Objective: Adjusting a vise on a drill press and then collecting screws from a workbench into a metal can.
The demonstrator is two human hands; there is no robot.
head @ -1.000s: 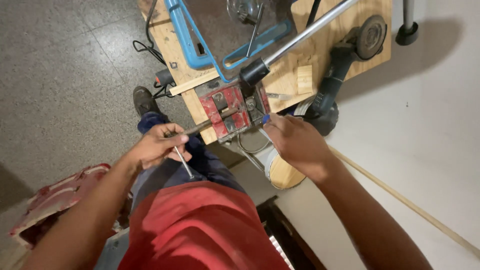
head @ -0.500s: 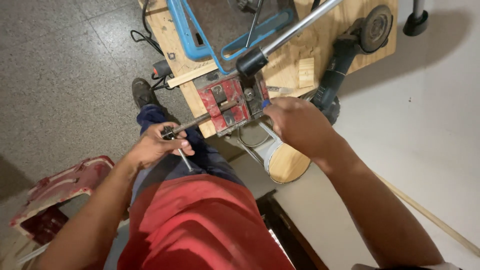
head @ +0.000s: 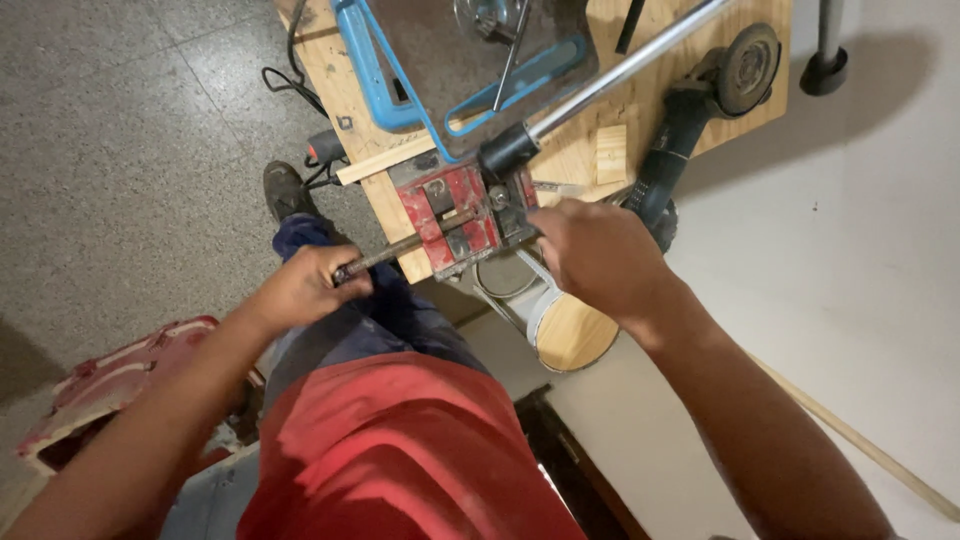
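A red bench vise point(head: 457, 212) is fixed to the front edge of a plywood workbench point(head: 352, 80). My left hand point(head: 303, 288) is closed around the end of the vise's dark metal handle bar point(head: 400, 250), which runs from the vise toward me. My right hand point(head: 597, 258) rests at the right side of the vise, its fingers curled against the jaw; what it grips is hidden. A long shiny steel tube point(head: 620, 75) with a black end cap point(head: 507, 150) sits at the vise and slants up to the right.
A blue metal frame point(head: 372, 70) lies on the bench behind the vise. An angle grinder point(head: 700, 110) and a small wood block point(head: 610, 153) lie to the right. A round wooden disc point(head: 572, 338) hangs below the bench. A red box point(head: 120, 385) is on the floor at left.
My left hand has moved from my lap, where it held a thin tool, up to the vise handle bar and gripped it. My right hand stays at the vise.
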